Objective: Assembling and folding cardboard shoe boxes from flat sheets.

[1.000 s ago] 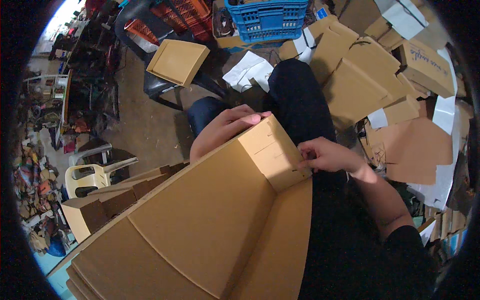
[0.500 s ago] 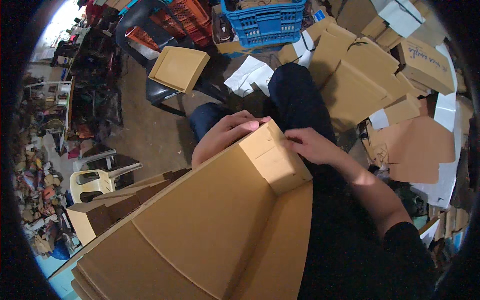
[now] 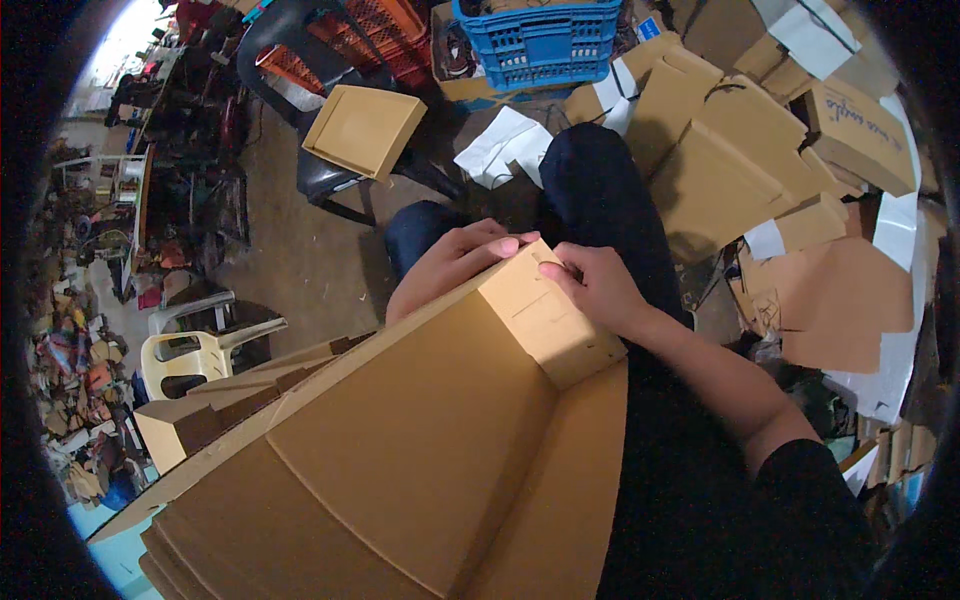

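Observation:
A large, partly folded brown cardboard box (image 3: pixel 420 430) lies across my lap, its far end wall (image 3: pixel 550 318) standing up. My left hand (image 3: pixel 460 262) grips the box's far left corner, with its thumb on the top edge and the other fingers hidden behind the side. My right hand (image 3: pixel 600 288) is closed over the end wall's outer edge near the same corner. Its thumb presses on the inner face, and its fingers are mostly out of sight behind the wall.
A small open cardboard tray (image 3: pixel 364 130) rests on a black plastic chair (image 3: pixel 300 75) ahead. Beyond stands a blue crate (image 3: pixel 540 45). Flattened cardboard (image 3: pixel 725 150) is heaped at the right. A cream plastic chair (image 3: pixel 185 360) and scattered scraps (image 3: pixel 85 390) are at the left.
My right hand has moved up and left along the end wall, and its thumb now lies on the inner face near the corner. My left hand stays almost in place.

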`<action>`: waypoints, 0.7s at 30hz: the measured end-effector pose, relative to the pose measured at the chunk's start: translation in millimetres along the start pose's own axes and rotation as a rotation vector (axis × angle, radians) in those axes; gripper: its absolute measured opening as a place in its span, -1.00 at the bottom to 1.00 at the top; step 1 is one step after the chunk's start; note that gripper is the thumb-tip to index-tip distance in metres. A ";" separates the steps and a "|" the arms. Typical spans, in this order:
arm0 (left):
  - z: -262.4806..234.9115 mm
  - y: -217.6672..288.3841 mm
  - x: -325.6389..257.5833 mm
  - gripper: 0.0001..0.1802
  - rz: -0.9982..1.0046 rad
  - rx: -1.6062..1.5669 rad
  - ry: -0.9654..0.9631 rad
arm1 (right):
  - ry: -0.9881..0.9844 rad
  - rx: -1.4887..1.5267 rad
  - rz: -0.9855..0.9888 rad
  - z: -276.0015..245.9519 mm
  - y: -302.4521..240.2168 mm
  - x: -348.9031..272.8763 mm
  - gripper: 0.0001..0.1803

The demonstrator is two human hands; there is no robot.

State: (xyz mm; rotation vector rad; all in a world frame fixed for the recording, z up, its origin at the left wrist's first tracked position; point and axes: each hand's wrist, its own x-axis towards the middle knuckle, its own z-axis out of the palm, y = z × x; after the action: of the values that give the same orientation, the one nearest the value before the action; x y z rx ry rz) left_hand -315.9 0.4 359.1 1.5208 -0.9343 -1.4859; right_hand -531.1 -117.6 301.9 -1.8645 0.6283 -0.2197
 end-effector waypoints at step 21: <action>3.5 12.9 -5.1 -0.52 -0.066 -0.048 0.033 | -0.467 -0.309 -0.148 -58.3 11.8 -57.3 -0.68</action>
State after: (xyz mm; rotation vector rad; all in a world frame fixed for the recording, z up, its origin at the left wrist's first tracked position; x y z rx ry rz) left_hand -319.3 -0.4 373.0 1.5500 -0.8309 -1.5146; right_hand -608.5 -138.3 321.6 -2.1631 0.2082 0.2282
